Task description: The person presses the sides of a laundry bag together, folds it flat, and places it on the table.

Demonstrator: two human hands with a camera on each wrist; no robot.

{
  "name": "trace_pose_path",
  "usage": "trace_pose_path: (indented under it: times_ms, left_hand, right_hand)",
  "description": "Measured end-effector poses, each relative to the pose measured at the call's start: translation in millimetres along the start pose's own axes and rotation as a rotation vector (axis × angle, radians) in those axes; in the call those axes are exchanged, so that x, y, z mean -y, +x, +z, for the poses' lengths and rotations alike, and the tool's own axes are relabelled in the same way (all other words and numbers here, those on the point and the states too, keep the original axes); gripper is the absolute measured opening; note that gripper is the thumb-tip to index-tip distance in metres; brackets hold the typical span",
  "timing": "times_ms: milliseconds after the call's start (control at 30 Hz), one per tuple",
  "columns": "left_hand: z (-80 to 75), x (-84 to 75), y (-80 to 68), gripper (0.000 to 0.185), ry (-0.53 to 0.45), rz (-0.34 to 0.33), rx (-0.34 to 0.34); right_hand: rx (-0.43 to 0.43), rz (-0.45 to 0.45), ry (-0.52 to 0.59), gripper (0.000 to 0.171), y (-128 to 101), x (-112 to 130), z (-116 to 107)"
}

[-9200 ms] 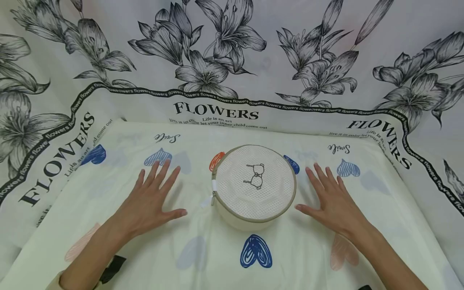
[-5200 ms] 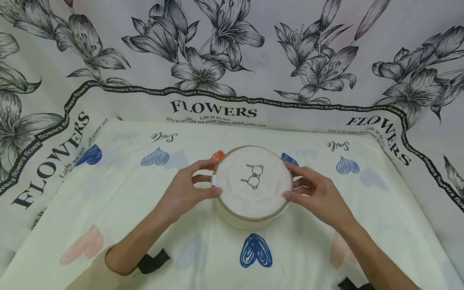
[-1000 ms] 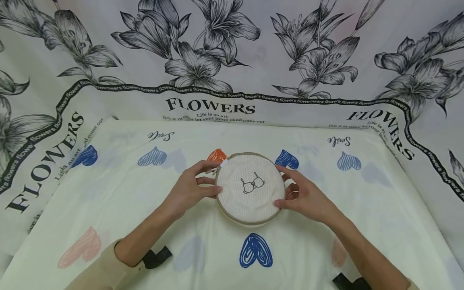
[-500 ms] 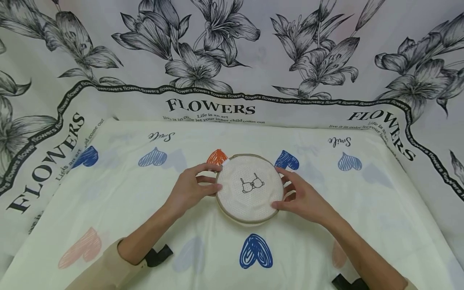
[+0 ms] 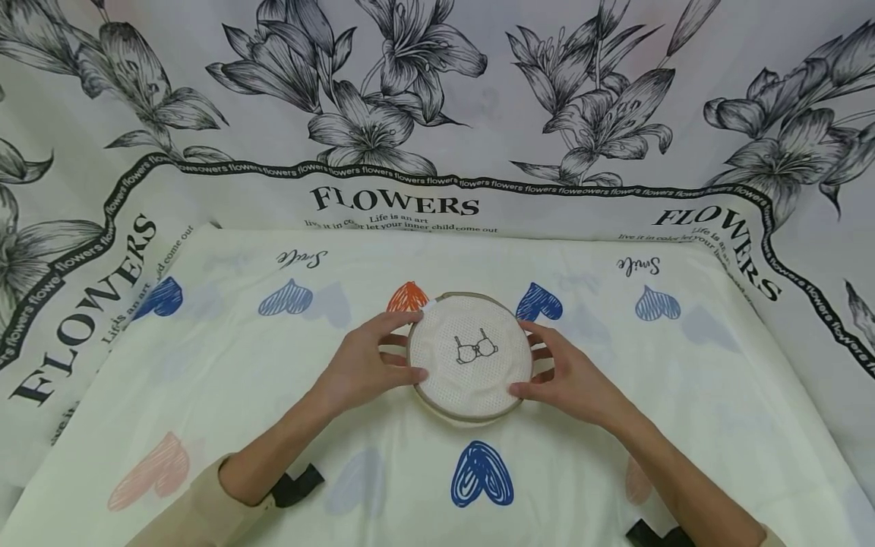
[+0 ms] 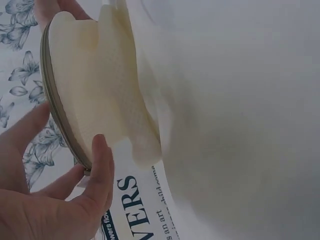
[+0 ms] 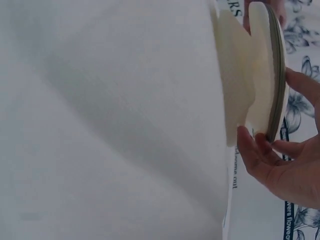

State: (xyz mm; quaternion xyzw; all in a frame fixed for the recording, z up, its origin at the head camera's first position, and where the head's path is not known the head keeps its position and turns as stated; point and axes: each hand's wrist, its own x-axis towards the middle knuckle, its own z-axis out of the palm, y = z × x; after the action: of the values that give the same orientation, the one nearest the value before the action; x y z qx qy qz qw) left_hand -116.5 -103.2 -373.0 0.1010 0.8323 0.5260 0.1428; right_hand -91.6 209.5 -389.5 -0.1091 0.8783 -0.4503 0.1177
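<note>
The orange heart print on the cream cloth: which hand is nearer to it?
Left. The left hand lies just below the orange heart print; the right hand is across the round mesh bag.

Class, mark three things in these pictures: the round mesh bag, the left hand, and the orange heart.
mesh bag (image 5: 472, 380), head view, its netted top
left hand (image 5: 358, 366), head view, back of hand
orange heart (image 5: 405, 298), head view, its middle

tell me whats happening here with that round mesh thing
A person grips a round mesh laundry bag by its rim with both hands: the left hand on its left edge, the right hand on its right. The bag, printed with a small bra symbol, sits on a cream sheet with heart prints. A lily-print cloth reading FLOWERS hangs behind.
</note>
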Motion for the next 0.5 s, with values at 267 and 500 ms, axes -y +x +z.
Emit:
trace_pose_path:
  times_ms: [267,500]
  left_hand:
    - [3.3,3.1,1.6,0.104,0.068,0.072,0.1]
    - [3.5,2.7,1.2,0.111,0.153,0.085,0.138]
  right_hand:
    - [0.016,0.034,0.045,0.094,-0.7,-0.5,1.1]
    - [0.041,0.043,0.029,0.096,-0.6,-0.9,1.3]
